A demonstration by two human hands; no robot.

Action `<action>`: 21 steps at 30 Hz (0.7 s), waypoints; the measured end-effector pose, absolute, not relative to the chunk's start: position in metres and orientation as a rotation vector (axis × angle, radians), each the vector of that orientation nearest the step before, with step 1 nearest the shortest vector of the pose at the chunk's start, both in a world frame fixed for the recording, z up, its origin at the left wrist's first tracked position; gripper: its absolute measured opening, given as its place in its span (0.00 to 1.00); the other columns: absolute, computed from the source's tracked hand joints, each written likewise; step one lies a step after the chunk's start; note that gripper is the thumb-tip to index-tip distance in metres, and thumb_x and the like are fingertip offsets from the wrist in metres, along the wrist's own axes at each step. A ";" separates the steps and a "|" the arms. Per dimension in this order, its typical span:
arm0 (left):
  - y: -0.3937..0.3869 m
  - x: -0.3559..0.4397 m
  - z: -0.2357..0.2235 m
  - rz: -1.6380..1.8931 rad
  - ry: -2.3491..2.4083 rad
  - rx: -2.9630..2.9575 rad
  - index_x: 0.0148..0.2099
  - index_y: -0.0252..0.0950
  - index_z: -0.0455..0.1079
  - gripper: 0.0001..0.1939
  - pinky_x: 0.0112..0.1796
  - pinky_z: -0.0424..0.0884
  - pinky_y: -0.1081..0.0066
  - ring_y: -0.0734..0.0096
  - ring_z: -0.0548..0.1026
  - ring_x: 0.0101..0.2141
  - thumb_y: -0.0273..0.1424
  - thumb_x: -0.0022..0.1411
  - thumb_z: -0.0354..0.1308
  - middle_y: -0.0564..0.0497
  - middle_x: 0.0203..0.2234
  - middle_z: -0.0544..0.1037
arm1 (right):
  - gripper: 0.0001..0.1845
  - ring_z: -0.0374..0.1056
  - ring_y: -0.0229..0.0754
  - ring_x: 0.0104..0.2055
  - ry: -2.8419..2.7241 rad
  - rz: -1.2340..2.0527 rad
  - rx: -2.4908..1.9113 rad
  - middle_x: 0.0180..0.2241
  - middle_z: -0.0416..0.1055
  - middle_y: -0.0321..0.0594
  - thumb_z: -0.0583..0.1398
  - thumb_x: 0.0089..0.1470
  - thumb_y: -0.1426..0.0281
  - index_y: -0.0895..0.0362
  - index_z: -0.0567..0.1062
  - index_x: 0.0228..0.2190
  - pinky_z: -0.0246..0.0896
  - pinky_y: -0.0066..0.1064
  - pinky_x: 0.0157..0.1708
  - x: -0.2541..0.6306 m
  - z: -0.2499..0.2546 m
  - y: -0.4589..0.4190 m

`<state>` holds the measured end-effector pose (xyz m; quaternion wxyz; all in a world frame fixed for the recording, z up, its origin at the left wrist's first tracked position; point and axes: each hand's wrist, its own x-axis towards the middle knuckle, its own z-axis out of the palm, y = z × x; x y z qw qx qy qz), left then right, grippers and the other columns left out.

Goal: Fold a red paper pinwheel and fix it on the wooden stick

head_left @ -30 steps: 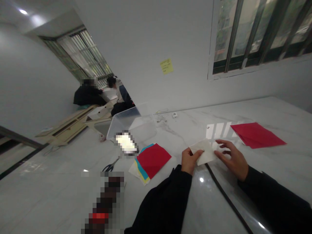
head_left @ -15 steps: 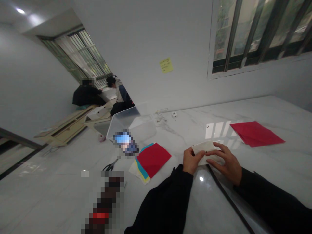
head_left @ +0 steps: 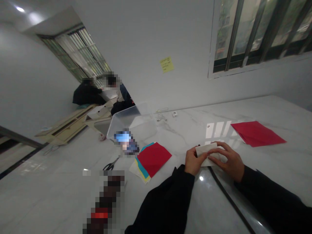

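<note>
The left hand (head_left: 193, 161) pinches the white paper (head_left: 204, 149) by its left side; the right hand (head_left: 228, 159) holds its right side between thumb and fingers; it is over the table (head_left: 273, 112), between the coloured sheets (head_left: 154, 160) and the red paper (head_left: 258, 134).

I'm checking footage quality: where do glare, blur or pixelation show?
All in the head view: window-like glare on the tabletop beyond the right hand; a bright spot beside the left sleeve; unreadable writing on the yellow note; pixel blocks over a phone-like thing.
</note>
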<state>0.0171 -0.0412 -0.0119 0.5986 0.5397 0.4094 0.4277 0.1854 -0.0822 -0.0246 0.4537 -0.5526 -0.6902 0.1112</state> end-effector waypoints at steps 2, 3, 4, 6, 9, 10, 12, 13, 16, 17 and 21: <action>-0.040 0.016 -0.014 0.980 0.960 1.281 0.36 0.29 0.75 0.17 0.28 0.62 0.73 0.72 0.68 0.25 0.39 0.49 0.68 0.50 0.25 0.76 | 0.08 0.68 0.52 0.51 -1.720 0.231 -1.361 0.50 0.70 0.42 0.62 0.55 0.60 0.48 0.80 0.35 0.66 0.45 0.51 0.187 -0.024 -0.081; -0.040 0.016 -0.014 0.977 0.964 1.292 0.35 0.30 0.75 0.18 0.27 0.62 0.73 0.73 0.68 0.25 0.39 0.49 0.68 0.50 0.24 0.75 | 0.08 0.69 0.52 0.51 -1.724 0.217 -1.356 0.49 0.71 0.42 0.62 0.55 0.61 0.48 0.81 0.35 0.66 0.45 0.51 0.188 -0.023 -0.081; -0.040 0.016 -0.015 0.976 0.964 1.299 0.34 0.30 0.75 0.18 0.27 0.61 0.73 0.73 0.67 0.25 0.40 0.48 0.69 0.50 0.24 0.74 | 0.08 0.69 0.52 0.51 -1.726 0.206 -1.346 0.49 0.71 0.42 0.62 0.55 0.61 0.47 0.81 0.34 0.67 0.46 0.51 0.188 -0.023 -0.081; -0.039 0.017 -0.015 0.978 0.956 1.299 0.33 0.30 0.75 0.18 0.28 0.61 0.73 0.73 0.67 0.25 0.40 0.48 0.69 0.51 0.24 0.74 | 0.07 0.68 0.52 0.51 -1.730 0.188 -1.319 0.48 0.72 0.42 0.63 0.54 0.61 0.48 0.81 0.33 0.67 0.46 0.50 0.189 -0.022 -0.080; -0.039 0.017 -0.014 0.969 0.956 1.282 0.33 0.30 0.75 0.18 0.28 0.61 0.73 0.73 0.67 0.25 0.41 0.48 0.69 0.51 0.24 0.74 | 0.07 0.68 0.53 0.52 -1.744 0.188 -1.301 0.49 0.72 0.42 0.62 0.54 0.61 0.47 0.81 0.33 0.67 0.47 0.51 0.190 -0.021 -0.079; -0.039 0.017 -0.014 0.965 0.958 1.279 0.34 0.30 0.75 0.18 0.28 0.61 0.73 0.73 0.67 0.25 0.41 0.48 0.69 0.51 0.24 0.74 | 0.07 0.67 0.53 0.52 -1.748 0.195 -1.305 0.49 0.72 0.42 0.62 0.54 0.61 0.47 0.81 0.33 0.67 0.48 0.51 0.191 -0.022 -0.079; -0.040 0.017 -0.013 0.959 0.962 1.289 0.34 0.30 0.75 0.18 0.27 0.61 0.73 0.73 0.67 0.24 0.40 0.48 0.69 0.51 0.24 0.75 | 0.08 0.67 0.53 0.52 -1.757 0.217 -1.313 0.50 0.72 0.43 0.62 0.54 0.60 0.47 0.81 0.32 0.66 0.49 0.52 0.192 -0.023 -0.078; -0.040 0.016 -0.012 0.959 0.963 1.301 0.34 0.30 0.76 0.17 0.27 0.61 0.73 0.73 0.67 0.24 0.40 0.48 0.68 0.51 0.24 0.75 | 0.08 0.67 0.53 0.52 -1.763 0.234 -1.316 0.50 0.72 0.43 0.62 0.54 0.59 0.48 0.80 0.32 0.65 0.49 0.52 0.193 -0.023 -0.077; -0.041 0.016 -0.012 0.956 0.976 1.344 0.34 0.30 0.76 0.15 0.27 0.61 0.73 0.72 0.67 0.24 0.38 0.49 0.67 0.51 0.24 0.75 | 0.09 0.67 0.52 0.52 -1.794 0.321 -1.324 0.51 0.70 0.42 0.62 0.55 0.58 0.48 0.80 0.32 0.64 0.48 0.53 0.196 -0.025 -0.076; -0.041 0.016 -0.012 0.955 0.982 1.355 0.34 0.31 0.76 0.14 0.27 0.60 0.73 0.72 0.67 0.24 0.37 0.50 0.67 0.51 0.24 0.75 | 0.09 0.67 0.52 0.52 -1.804 0.355 -1.326 0.51 0.70 0.41 0.61 0.56 0.58 0.48 0.79 0.32 0.63 0.48 0.54 0.197 -0.025 -0.076; -0.040 0.017 -0.014 0.975 1.013 1.340 0.35 0.31 0.76 0.12 0.28 0.64 0.72 0.70 0.70 0.26 0.34 0.50 0.66 0.49 0.26 0.77 | 0.11 0.66 0.52 0.54 -1.799 0.469 -1.322 0.51 0.69 0.42 0.61 0.57 0.57 0.50 0.78 0.31 0.62 0.46 0.54 0.197 -0.021 -0.077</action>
